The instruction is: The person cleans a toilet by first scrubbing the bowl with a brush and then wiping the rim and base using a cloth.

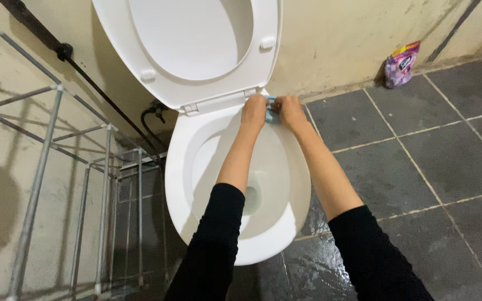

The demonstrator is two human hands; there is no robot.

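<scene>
A white toilet bowl stands below me with its seat and lid raised against the wall. My left hand and my right hand meet at the far right rim of the bowl, near the hinge. Both grip a small light-blue object pressed against the rim; most of it is hidden by my fingers. My forearms reach over the bowl in black sleeves.
A bare metal rack stands to the left of the toilet. A black hose runs down the beige wall to a valve behind the bowl. A purple pouch leans against the wall at the right. The dark floor tiles look wet.
</scene>
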